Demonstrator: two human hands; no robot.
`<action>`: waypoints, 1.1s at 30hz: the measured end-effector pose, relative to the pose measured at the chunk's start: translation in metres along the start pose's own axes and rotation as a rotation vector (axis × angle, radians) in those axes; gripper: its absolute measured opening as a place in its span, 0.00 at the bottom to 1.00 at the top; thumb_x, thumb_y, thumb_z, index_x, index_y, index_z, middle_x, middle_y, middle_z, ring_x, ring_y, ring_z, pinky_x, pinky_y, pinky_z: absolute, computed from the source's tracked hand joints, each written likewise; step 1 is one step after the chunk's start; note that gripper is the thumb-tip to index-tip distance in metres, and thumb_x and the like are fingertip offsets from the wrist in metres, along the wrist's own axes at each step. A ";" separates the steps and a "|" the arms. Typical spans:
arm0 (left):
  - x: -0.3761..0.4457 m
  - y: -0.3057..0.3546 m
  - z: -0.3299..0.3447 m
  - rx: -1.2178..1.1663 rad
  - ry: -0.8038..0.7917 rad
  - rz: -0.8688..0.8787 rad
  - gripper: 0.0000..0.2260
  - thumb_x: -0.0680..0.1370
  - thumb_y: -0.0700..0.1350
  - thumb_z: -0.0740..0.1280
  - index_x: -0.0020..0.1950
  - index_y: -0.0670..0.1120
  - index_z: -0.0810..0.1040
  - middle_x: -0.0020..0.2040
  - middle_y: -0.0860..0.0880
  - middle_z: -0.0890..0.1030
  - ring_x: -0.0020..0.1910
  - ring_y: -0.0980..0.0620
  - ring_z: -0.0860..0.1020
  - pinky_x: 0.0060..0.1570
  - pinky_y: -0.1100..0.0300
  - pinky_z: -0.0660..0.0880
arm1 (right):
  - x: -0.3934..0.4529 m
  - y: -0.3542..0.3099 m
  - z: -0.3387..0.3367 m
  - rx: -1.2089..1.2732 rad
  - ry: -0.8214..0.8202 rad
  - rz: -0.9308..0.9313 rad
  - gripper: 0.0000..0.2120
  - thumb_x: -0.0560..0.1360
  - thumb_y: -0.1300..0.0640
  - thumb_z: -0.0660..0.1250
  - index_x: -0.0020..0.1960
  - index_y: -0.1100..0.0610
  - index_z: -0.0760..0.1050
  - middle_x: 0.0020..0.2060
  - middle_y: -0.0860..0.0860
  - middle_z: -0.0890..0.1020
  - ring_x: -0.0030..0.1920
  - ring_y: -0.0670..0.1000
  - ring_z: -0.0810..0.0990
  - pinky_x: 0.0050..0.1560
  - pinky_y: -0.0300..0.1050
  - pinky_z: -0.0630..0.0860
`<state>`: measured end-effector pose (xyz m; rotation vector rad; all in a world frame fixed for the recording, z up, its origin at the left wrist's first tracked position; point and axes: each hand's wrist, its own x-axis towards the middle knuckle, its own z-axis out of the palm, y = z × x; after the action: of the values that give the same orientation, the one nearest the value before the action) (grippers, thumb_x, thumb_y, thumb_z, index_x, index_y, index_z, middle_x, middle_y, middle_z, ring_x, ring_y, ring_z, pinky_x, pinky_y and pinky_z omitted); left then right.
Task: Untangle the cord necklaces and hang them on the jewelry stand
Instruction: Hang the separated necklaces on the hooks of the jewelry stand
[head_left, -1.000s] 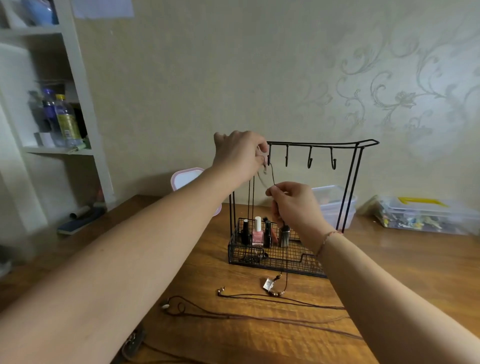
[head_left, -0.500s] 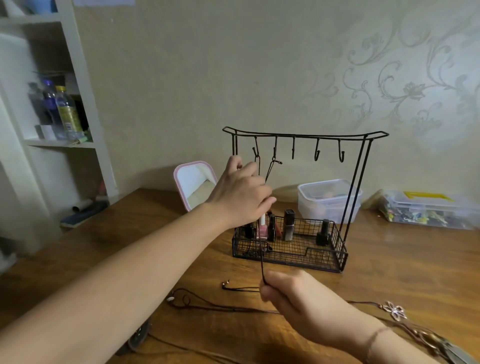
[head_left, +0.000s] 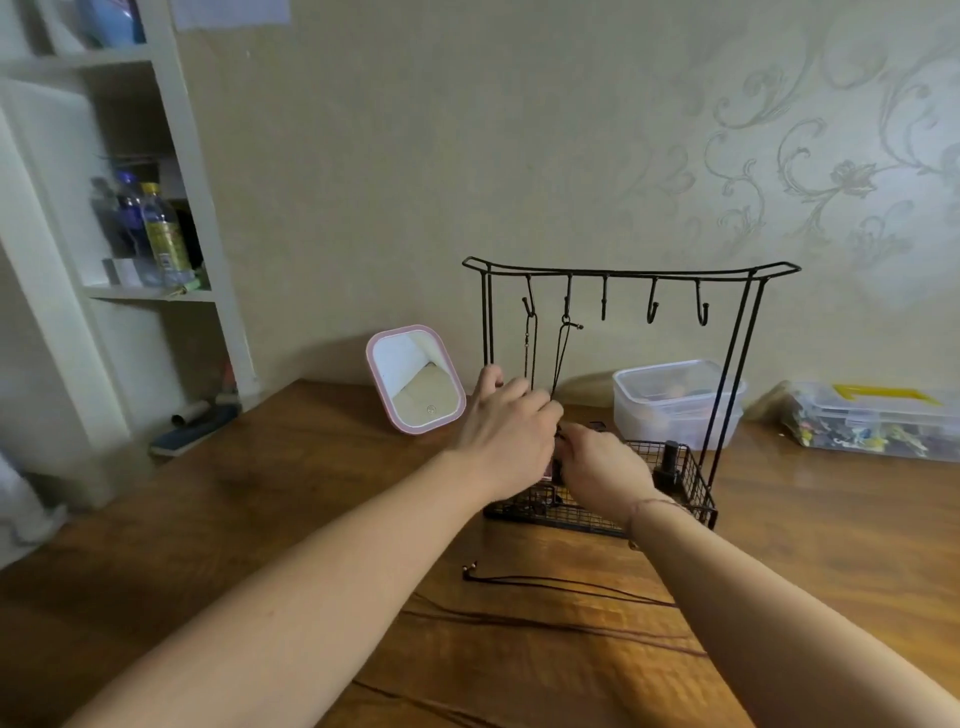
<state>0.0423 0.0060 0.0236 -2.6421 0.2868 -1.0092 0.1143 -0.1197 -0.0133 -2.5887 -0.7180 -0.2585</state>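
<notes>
Closest to the camera there's a wooden table (head_left: 260, 519) w/ a couple of loose cord necklaces (head_left: 545, 587) lying flat on it, one end w/ a small bead pointing left, the strands running off to the right under the right forearm. A bit further in, both hands meet over the left part of the wire basket (head_left: 685, 499) at the bottom of the jewelry stand (head_left: 628, 273). The left hand (head_left: 506, 436) is seen from the back, fingers loosely bent and close together, fingertips right by the two cords hanging down; can't tell if it's actually pinching one, since the knuckles cover that spot. The right hand (head_left: 602, 467) sits just right of it and lower, touching or nearly touching the left, fingers curled down toward the basket, and whether it holds a cord is hidden too, tbh. There's a thin bracelet (head_left: 652, 506) on that wrist. Above the hands, two hung necklaces (head_left: 558, 353) dangle from the two leftmost hooks of the top bar, the other three hooks bare. A dark little bottle (head_left: 670, 460) stands in the right part of the basket. Left of the stand is a pink-rimmed mirror (head_left: 415, 379), tilted back. Behind the stand on the right, a clear plastic tub (head_left: 675, 400), and further right a flat clear box (head_left: 872, 421) w/ small colourful bits. Far left is a white shelf (head_left: 150, 291) w/ some bottles (head_left: 156, 234) on it.
</notes>
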 end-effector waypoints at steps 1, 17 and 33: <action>-0.003 0.003 0.005 -0.013 -0.029 -0.020 0.10 0.78 0.46 0.61 0.52 0.47 0.80 0.50 0.49 0.82 0.49 0.46 0.76 0.54 0.48 0.59 | 0.002 -0.001 0.007 0.024 -0.072 0.016 0.10 0.81 0.52 0.57 0.53 0.53 0.75 0.43 0.52 0.82 0.40 0.53 0.81 0.43 0.52 0.81; -0.073 0.005 0.043 -0.315 -0.308 -0.181 0.18 0.83 0.51 0.55 0.74 0.53 0.67 0.76 0.52 0.65 0.75 0.51 0.62 0.75 0.44 0.48 | -0.083 0.000 -0.007 -0.006 -0.245 -0.287 0.09 0.75 0.47 0.68 0.54 0.46 0.81 0.49 0.42 0.80 0.47 0.44 0.78 0.48 0.44 0.78; -0.111 0.007 0.020 -0.845 -0.352 -0.286 0.02 0.78 0.46 0.70 0.49 0.52 0.83 0.45 0.60 0.81 0.48 0.61 0.76 0.53 0.59 0.72 | -0.095 -0.008 0.012 0.379 -0.194 -0.100 0.09 0.81 0.59 0.57 0.44 0.50 0.69 0.42 0.48 0.78 0.44 0.51 0.76 0.44 0.43 0.75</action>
<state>-0.0262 0.0356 -0.0609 -3.6445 0.3064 -0.5215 0.0305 -0.1500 -0.0484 -2.2382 -0.8727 0.0948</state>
